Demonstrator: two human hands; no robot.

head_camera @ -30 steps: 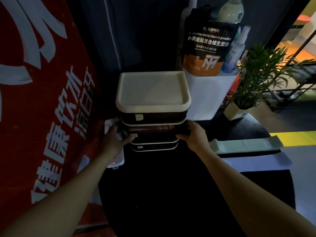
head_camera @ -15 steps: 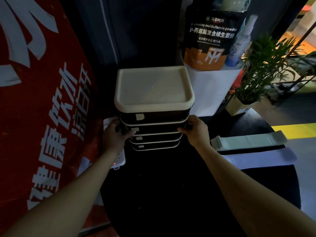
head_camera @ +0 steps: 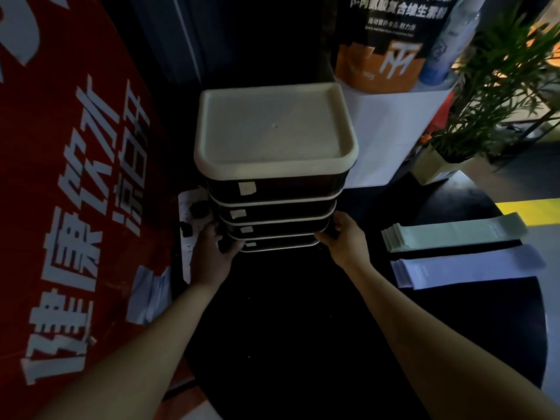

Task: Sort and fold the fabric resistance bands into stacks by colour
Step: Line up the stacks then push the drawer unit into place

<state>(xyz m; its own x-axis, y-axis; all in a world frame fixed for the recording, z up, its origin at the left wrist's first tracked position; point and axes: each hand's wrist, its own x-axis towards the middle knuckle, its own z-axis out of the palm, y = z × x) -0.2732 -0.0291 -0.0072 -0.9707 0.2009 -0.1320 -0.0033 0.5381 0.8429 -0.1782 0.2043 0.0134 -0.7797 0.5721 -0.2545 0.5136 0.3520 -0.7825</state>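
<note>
A stack of green fabric bands (head_camera: 454, 233) lies flat at the right of the round black table (head_camera: 291, 328). Just in front of it lies a lilac stack of bands (head_camera: 468, 266). At the table's back stands a dark drawer unit (head_camera: 272, 189) with a cream top and several drawers. My left hand (head_camera: 213, 253) grips the lowest drawers at their left corner. My right hand (head_camera: 344, 237) grips the same drawers at the right corner. All drawers look pushed in.
A red banner with white characters (head_camera: 75, 177) stands close on the left. A white power strip (head_camera: 194, 225) lies beside the drawers. Behind are a white box (head_camera: 391, 131) with a supplement pouch (head_camera: 385, 40) and spray bottle (head_camera: 448, 47), and a potted plant (head_camera: 491, 95).
A lower drawer that stood slightly pulled out a second ago is now pushed in. Both hands have slid down to the bottom drawers. The view has moved closer.
</note>
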